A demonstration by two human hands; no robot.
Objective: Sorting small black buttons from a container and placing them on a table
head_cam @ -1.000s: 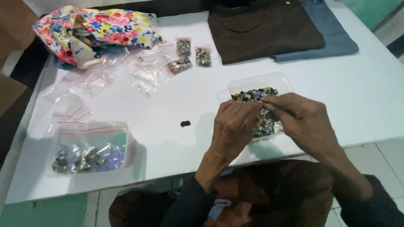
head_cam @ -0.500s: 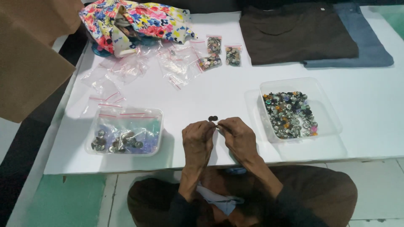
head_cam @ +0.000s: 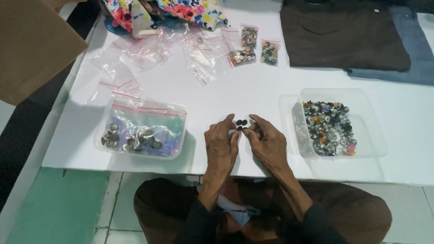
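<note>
My left hand [head_cam: 221, 142] and my right hand [head_cam: 267, 143] meet fingertip to fingertip at the front middle of the white table [head_cam: 253, 90]. Two small dark buttons [head_cam: 242, 122] lie on the table just beyond the fingertips. My left fingertips pinch another dark button between the hands. My right hand curls over a few dark buttons under its fingers. To the right stands a clear plastic tray [head_cam: 370, 131] with several mixed coloured buttons [head_cam: 329, 128]. A second clear tray [head_cam: 178, 113] on the left holds metal buttons [head_cam: 131, 140] and plastic bags.
Empty zip bags [head_cam: 144, 52] and small bags filled with buttons [head_cam: 253, 47] lie at the back. A floral cloth [head_cam: 162, 13] sits at the back left, and folded brown [head_cam: 339, 36] and blue [head_cam: 407, 68] garments at the back right. A brown cardboard sheet [head_cam: 31, 49] overhangs the left.
A second ago both hands were in the right tray of mixed buttons. They have moved left to the table's middle, beside the two dark buttons, and stay close together.
</note>
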